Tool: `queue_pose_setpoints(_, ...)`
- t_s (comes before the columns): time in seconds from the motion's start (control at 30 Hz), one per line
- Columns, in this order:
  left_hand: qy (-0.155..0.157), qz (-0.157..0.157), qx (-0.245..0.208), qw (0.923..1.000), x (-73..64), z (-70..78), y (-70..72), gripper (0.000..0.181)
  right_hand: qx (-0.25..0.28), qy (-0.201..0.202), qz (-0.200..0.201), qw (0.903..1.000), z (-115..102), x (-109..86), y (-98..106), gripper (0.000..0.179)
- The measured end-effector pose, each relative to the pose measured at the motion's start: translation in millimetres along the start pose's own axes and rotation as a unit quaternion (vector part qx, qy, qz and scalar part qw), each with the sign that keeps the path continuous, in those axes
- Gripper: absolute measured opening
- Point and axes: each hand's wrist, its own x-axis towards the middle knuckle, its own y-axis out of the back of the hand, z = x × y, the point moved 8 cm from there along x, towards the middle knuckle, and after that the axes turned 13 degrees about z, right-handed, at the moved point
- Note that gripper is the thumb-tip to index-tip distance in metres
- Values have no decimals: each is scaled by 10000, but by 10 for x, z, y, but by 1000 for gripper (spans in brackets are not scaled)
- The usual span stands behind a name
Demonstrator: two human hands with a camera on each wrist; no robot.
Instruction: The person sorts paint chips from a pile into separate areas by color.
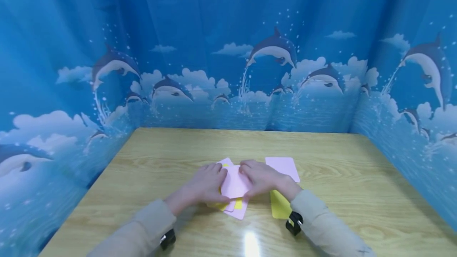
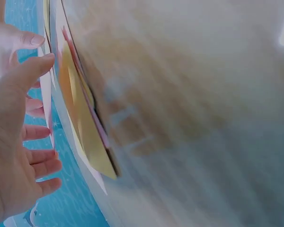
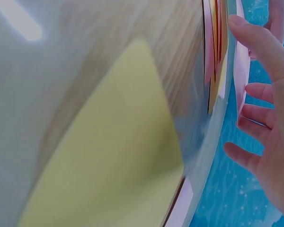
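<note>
A pink card [image 1: 235, 182] with rounded corners is held between both hands, a little above the table. The left hand [image 1: 208, 183] grips its left side, and the right hand [image 1: 262, 177] grips its right side; in each wrist view the thumb is at one edge and the fingers at the opposite one. Beneath lies an untidy pile of pink and yellow cards [image 1: 240, 211], partly hidden by the hands and the held card. The left wrist view shows yellow cards [image 2: 87, 127] of that pile fanned at several angles.
Right of the pile, a yellow card [image 1: 280, 206] lies partly under the right forearm, with a pink card [image 1: 284, 166] behind it. The wooden table [image 1: 153, 158] reflects a bright light near its front. A blue curtain [image 1: 221, 31] with dolphins surrounds the back and sides.
</note>
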Motion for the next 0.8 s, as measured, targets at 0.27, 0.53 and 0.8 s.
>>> queue_pose_setpoints(0.27,-280,-94,65,9995,234,133,-43,68,40,-408,-44,9992,224,-204,54,79)
queue_pose_setpoints(0.53,-386,-61,118,9992,452,227,-87,70,284,-962,-36,9949,413,-371,191,80)
queue_pose_setpoints(0.8,-408,-246,232,9986,709,341,-126,73,225,-1508,-34,9883,608,-482,296,83)
